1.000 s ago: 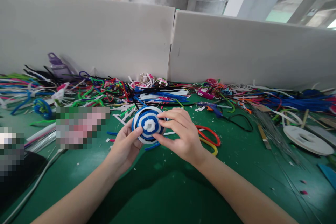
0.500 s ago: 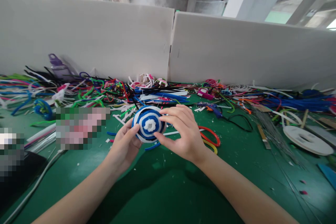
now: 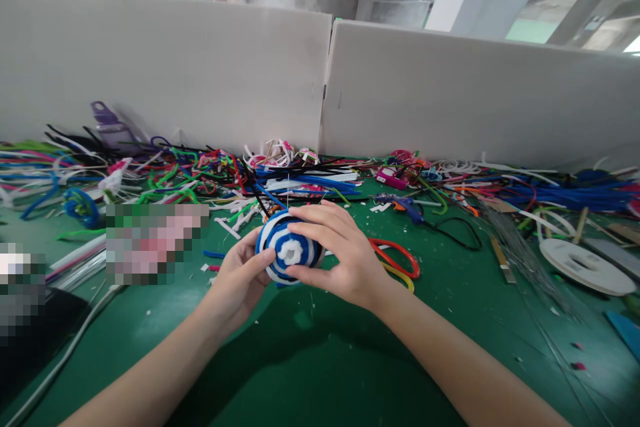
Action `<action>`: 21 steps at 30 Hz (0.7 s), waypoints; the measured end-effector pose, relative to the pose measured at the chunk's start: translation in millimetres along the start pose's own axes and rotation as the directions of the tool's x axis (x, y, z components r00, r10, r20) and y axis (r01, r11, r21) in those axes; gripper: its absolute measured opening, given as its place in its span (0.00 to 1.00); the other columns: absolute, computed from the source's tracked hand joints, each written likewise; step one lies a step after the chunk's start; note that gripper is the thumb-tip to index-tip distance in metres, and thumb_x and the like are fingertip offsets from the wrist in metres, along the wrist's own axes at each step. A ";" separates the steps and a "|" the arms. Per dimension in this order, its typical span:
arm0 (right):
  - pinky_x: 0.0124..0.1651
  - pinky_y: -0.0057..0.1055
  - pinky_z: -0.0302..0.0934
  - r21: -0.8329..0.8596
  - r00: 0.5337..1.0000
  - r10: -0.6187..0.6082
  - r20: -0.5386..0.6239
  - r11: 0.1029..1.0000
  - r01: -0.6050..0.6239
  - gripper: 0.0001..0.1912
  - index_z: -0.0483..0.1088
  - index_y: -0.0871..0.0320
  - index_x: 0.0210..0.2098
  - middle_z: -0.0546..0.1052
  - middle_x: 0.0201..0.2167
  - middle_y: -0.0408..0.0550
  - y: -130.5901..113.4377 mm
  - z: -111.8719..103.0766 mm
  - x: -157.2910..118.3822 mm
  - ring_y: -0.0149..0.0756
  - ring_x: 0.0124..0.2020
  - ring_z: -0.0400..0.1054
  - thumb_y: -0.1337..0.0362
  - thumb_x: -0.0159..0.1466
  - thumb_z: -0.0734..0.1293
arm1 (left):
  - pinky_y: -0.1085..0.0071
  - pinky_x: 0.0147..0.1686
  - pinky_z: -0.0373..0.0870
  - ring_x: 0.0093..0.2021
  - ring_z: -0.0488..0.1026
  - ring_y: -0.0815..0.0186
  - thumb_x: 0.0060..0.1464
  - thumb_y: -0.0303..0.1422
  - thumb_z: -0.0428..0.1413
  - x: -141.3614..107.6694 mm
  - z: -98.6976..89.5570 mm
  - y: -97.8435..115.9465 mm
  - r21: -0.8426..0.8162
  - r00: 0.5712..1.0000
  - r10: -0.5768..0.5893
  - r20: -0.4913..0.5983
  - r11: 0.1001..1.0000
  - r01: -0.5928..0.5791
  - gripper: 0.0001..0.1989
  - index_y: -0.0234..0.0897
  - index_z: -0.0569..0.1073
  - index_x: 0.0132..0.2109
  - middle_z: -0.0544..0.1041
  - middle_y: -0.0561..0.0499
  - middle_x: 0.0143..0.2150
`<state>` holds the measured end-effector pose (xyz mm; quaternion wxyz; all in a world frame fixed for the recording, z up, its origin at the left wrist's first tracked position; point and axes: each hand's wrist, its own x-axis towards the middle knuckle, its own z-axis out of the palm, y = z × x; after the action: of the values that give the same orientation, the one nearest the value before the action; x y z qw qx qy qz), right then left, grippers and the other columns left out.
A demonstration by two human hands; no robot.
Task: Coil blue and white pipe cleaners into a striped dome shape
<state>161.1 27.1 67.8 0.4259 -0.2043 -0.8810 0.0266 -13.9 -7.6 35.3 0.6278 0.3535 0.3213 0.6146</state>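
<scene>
Between my two hands, above the green table, is a round coil [image 3: 290, 250] of blue and white pipe cleaners with a small white ring at its centre. My left hand [image 3: 245, 277] grips its left edge, thumb on the front and fingers behind. My right hand [image 3: 345, 250] curves over the right side, with the thumb at the lower front and fingertips on the upper front. Behind the coil, a red pipe-cleaner loop [image 3: 407, 260] and a yellow one [image 3: 400, 278] lie on the table, partly hidden by my right hand.
Loose pipe cleaners [image 3: 315, 180] pile along the grey partition [image 3: 165, 67]. A blue glue gun [image 3: 407, 208] with a black cord lies right of centre. A white spool [image 3: 585, 267] and thin wires are at the right. A purple bottle [image 3: 113, 130] stands back left; a white cable [image 3: 65, 353] runs down the left.
The coil has turned and tilted, showing more of its striped side, and shifted slightly right and down. My right fingers have moved left across its front.
</scene>
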 end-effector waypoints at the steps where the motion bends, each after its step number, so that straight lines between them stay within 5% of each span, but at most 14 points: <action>1: 0.62 0.44 0.50 0.018 1.000 0.008 -0.002 1.000 -0.008 0.21 0.65 0.56 0.49 0.69 0.54 0.50 0.0 0.3 -0.1 0.38 0.56 0.61 0.55 0.59 0.67 | 0.74 0.31 0.74 0.33 0.76 0.65 0.43 0.30 0.64 -0.1 0.1 0.0 0.001 1.000 -0.003 0.002 1.000 0.003 0.19 0.38 0.74 0.46 0.79 0.49 0.36; 16: 0.61 0.40 0.51 0.090 0.996 0.084 0.015 0.992 -0.085 0.19 0.66 0.54 0.47 0.70 0.51 0.47 0.1 0.2 0.0 0.36 0.55 0.61 0.57 0.58 0.69 | 0.76 0.28 0.74 0.28 0.76 0.69 0.44 0.30 0.63 1.6 -0.7 -3.0 -0.009 1.000 -0.014 -0.017 1.000 0.014 0.17 0.37 0.74 0.44 0.79 0.50 0.32; 21: 0.64 0.44 0.45 0.054 0.996 0.070 0.061 0.996 -0.073 0.27 0.63 0.56 0.51 0.69 0.54 0.49 0.7 -3.9 2.2 0.39 0.57 0.59 0.55 0.56 0.70 | 0.77 0.30 0.74 0.31 0.77 0.67 0.45 0.30 0.63 2.0 1.3 -0.4 -0.028 1.000 -0.005 -0.025 1.000 0.004 0.17 0.36 0.74 0.45 0.80 0.50 0.34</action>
<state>163.2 28.1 71.8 0.4039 -0.2226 -0.8843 0.0728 -12.5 -5.7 35.8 0.6298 0.3361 0.3214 0.6222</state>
